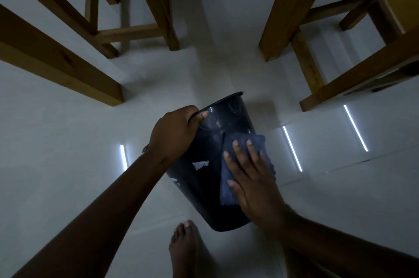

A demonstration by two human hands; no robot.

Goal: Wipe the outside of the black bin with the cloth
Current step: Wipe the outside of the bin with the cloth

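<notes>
A pale glossy floor (pixel 68 164) with wooden legs (pixel 56 60) surrounds the tilted bin (pixel 204 178). The left hand (pixel 174 135) grips its rim. The right hand (pixel 249 178), fingers spread, presses the cloth (pixel 229 191) flat against its side.

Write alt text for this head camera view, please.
A person's left hand grips the rim of a tilted black bin while the right hand presses a blue cloth flat against its side, amid wooden furniture legs.

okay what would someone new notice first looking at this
Dead centre, a black bin is held tilted above the pale floor, the left hand gripping its rim. The right hand presses a blue cloth flat against its side.
</notes>
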